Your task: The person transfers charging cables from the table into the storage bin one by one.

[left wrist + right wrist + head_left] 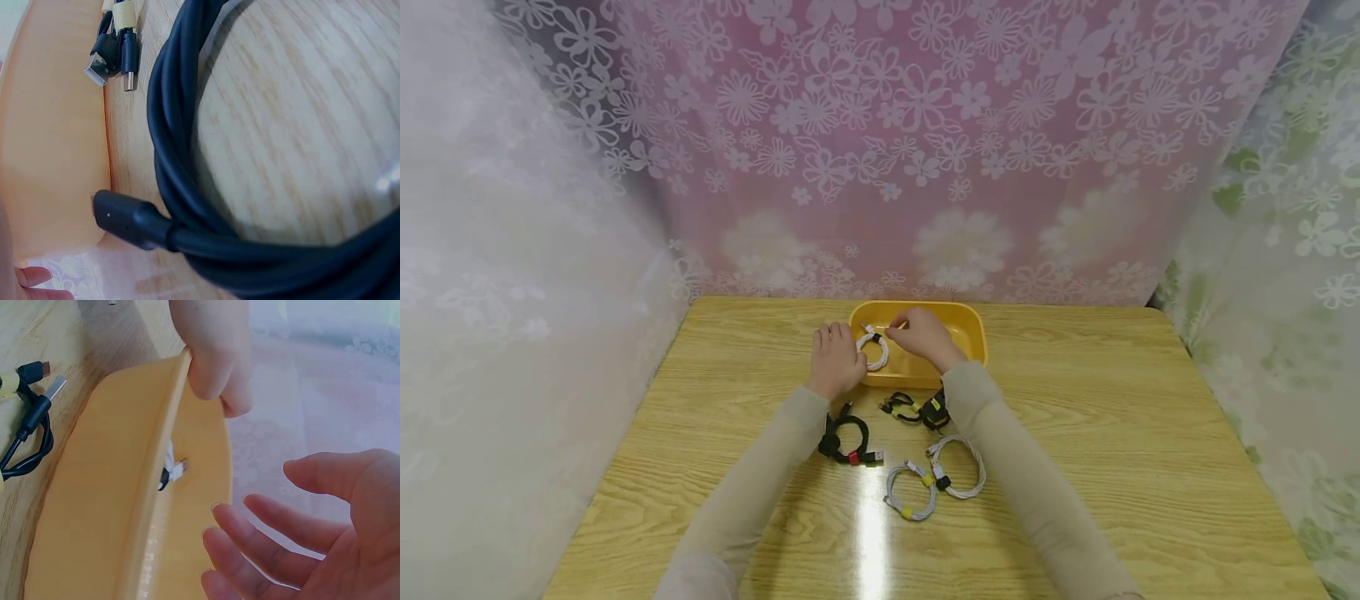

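The white cable (pixel 885 356) lies left of the spread right hand (pixel 922 335), nearer the left hand (pixel 835 362), which grips the tray (pixel 898 379).

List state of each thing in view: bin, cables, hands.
Yellow bin: upright on the table, open-topped
White cable inside: coiled, strapped
Black cable: coiled, red-tied
Small black cable: looped, yellow-tied
Black-strapped white cable: coiled
Yellow-tied white cable: coiled
Black item: too small to tell, beside right sleeve
Left hand: holding bin's left end
Right hand: over the bin, holding nothing
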Demonstrator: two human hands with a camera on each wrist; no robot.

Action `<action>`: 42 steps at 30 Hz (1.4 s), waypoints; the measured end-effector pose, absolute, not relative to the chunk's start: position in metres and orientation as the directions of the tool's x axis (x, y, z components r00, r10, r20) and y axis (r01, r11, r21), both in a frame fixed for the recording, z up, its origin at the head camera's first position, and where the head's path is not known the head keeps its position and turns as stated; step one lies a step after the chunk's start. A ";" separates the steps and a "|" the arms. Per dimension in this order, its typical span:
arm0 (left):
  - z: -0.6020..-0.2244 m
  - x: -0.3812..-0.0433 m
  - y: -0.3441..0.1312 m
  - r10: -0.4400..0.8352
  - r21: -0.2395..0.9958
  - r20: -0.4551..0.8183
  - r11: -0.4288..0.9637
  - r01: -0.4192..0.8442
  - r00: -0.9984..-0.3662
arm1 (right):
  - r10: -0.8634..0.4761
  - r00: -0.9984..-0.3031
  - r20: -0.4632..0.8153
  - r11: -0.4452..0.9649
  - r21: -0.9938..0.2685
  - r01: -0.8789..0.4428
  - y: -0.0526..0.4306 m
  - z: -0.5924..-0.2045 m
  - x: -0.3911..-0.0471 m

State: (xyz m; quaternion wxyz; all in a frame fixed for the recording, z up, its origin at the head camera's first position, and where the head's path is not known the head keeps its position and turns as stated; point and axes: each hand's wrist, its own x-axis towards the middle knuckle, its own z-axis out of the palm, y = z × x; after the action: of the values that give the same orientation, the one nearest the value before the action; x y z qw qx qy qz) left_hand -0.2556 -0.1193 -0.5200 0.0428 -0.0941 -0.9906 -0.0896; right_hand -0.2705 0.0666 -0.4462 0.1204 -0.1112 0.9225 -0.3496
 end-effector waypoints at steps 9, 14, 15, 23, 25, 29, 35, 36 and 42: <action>-0.518 -0.256 -0.118 0.178 0.162 0.080 0.968 0.189 -0.981 | -0.296 -0.952 -0.071 0.722 -0.670 -0.175 0.079 -0.430 -0.251; -0.518 -0.256 -0.118 0.180 0.169 0.072 0.967 0.190 -0.981 | -0.277 -0.960 -0.031 0.712 -0.677 -0.184 0.086 -0.423 -0.240; -0.518 -0.256 -0.119 0.180 0.172 0.073 0.966 0.190 -0.981 | -0.276 -0.961 -0.020 0.711 -0.677 -0.190 0.088 -0.422 -0.238; -0.519 -0.256 -0.120 0.191 0.186 0.077 0.962 0.202 -0.979 | -0.280 -0.959 0.052 0.666 -0.709 -0.232 0.104 -0.414 -0.217; -0.519 -0.256 -0.120 0.192 0.194 0.073 0.960 0.203 -0.979 | -0.280 -0.958 0.068 0.650 -0.721 -0.241 0.109 -0.414 -0.211; -0.519 -0.255 -0.120 0.190 0.207 0.073 0.957 0.202 -0.979 | -0.283 -0.955 0.089 0.634 -0.729 -0.256 0.118 -0.417 -0.200; -0.519 -0.254 -0.120 0.191 0.213 0.084 0.955 0.205 -0.978 | -0.260 -0.960 0.103 0.612 -0.751 -0.246 0.130 -0.426 -0.183; -0.519 -0.254 -0.120 0.191 0.216 0.086 0.954 0.206 -0.978 | -0.253 -0.962 0.106 0.605 -0.758 -0.243 0.132 -0.428 -0.181; -0.521 -0.255 -0.120 0.194 0.226 0.099 0.951 0.212 -0.976 | -0.208 -0.971 0.120 0.574 -0.788 -0.220 0.144 -0.440 -0.166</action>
State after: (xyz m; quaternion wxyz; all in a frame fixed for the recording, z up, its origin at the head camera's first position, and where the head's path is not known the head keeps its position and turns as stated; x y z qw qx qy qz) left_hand -0.2547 -0.1197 -0.5206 0.0376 -0.1030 -0.9869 -0.1186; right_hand -0.1655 0.1440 -0.4399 -0.0073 -0.1206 0.8872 -0.4453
